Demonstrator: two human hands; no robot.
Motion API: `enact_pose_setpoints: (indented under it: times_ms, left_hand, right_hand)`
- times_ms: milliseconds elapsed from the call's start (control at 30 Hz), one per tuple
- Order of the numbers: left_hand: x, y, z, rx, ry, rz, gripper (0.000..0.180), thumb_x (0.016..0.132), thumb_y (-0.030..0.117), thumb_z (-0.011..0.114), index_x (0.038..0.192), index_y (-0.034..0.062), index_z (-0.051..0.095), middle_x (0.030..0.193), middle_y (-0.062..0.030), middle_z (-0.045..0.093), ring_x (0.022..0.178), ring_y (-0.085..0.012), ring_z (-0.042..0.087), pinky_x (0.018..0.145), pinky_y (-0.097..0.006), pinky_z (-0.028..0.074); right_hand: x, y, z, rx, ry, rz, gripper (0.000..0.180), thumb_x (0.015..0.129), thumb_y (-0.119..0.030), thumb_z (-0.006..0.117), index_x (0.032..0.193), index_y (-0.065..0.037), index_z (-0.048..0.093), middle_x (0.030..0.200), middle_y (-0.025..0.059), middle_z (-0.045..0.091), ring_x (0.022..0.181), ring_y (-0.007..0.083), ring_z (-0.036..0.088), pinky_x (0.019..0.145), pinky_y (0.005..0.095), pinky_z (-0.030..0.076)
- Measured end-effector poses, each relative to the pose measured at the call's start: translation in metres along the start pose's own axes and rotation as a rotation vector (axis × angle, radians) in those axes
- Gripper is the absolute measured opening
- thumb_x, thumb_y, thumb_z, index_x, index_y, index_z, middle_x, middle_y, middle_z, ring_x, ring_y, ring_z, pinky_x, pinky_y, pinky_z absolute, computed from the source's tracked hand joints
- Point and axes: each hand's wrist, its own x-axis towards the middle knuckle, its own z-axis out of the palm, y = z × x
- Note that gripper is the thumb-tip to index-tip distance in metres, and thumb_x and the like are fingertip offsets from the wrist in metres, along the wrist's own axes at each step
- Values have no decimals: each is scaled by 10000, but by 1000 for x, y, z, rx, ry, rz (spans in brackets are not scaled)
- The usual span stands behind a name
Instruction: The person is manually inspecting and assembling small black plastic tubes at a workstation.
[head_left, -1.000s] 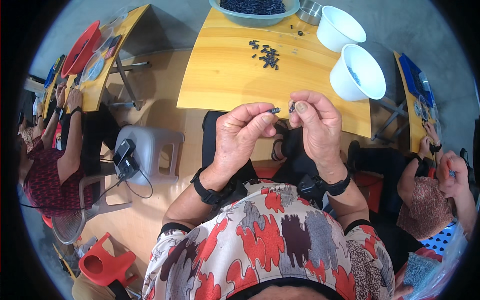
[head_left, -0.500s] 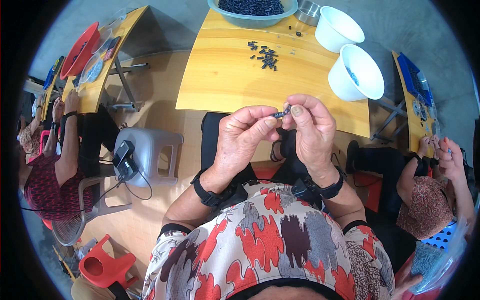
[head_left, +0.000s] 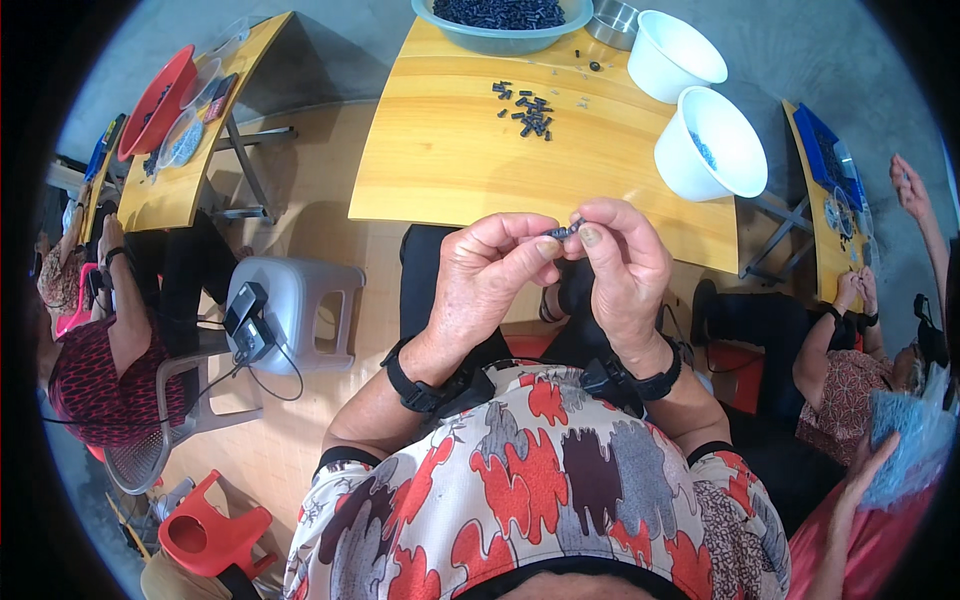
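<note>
My left hand (head_left: 494, 262) pinches a small dark, ridged plastic part (head_left: 561, 232) between thumb and fingertips. Closed on the part's other end is my right hand (head_left: 628, 270), thumb and forefinger pressed together; whether it grips a separate small piece there is too small to tell. Both hands meet in front of my body, just off the near edge of the wooden table (head_left: 450, 170). A loose pile of similar dark parts (head_left: 535, 115) lies on the tabletop ahead of them.
At the table's far side stand a basin (head_left: 500, 40) full of dark parts, a metal bowl (head_left: 613, 25) and two white tubs (head_left: 710, 150), one holding blue bits. A grey stool (head_left: 310, 310) is at left. People work at tables on both sides; one person holds a bag (head_left: 905, 450) of blue pieces.
My right fingers have dipped slightly and sit more in line with the dark part. At right, a co-worker's raised hand has moved up and away, and the bag of blue pieces has risen.
</note>
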Motion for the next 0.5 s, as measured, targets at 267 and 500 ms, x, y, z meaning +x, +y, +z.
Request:
enact_pose_setpoints:
  times_ms: [267, 500]
  left_hand:
    - [0, -1, 0, 29, -1, 24, 154, 856, 28, 605, 1000, -26, 620, 820, -79, 660, 674, -95, 618, 616, -212, 523]
    - [-2, 1, 0, 73, -18, 24, 166, 862, 26, 591, 1016, -30, 612, 848, -100, 664, 668, -125, 615, 633, -240, 518]
  right_hand:
    - [-3, 3, -7, -6, -14, -21, 139, 844, 36, 583, 983, 33, 582, 921, 57, 597, 769, 79, 587, 689, 202, 497]
    - [-2, 2, -10, -93, -21, -35, 136, 831, 34, 600, 967, 28, 598, 930, 49, 594, 761, 74, 577, 671, 193, 481]
